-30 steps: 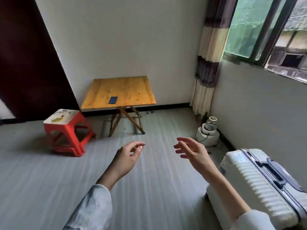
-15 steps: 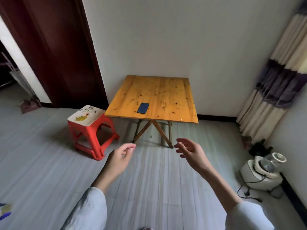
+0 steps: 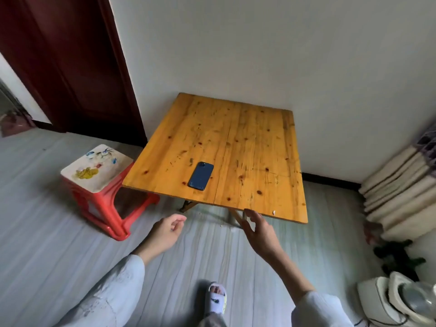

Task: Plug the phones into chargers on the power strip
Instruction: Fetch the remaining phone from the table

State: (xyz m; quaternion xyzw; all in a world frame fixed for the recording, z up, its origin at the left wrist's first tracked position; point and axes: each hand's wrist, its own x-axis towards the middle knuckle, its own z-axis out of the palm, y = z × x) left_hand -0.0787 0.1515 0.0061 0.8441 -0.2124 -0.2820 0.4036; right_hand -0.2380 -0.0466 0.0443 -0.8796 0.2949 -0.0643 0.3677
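Note:
A dark blue phone (image 3: 201,176) lies face down near the front edge of a square wooden folding table (image 3: 259,166) against the white wall. My left hand (image 3: 165,232) hovers over the floor in front of the table, fingers loosely curled and holding nothing. My right hand (image 3: 259,230) is raised just below the table's front edge, fingers spread and empty. Both hands are short of the phone. No power strip or charger shows in this view.
A red plastic stool (image 3: 101,185) with a painted white seat stands left of the table. A dark red door (image 3: 66,62) is at the back left. A folded curtain (image 3: 401,192) and a white appliance (image 3: 396,300) sit at right. My slippered foot (image 3: 217,298) is on the grey floor.
The view has come closer to the table and tilted down. Both hands have moved forward toward the table's front edge, still empty. The suitcase and window have left the view.

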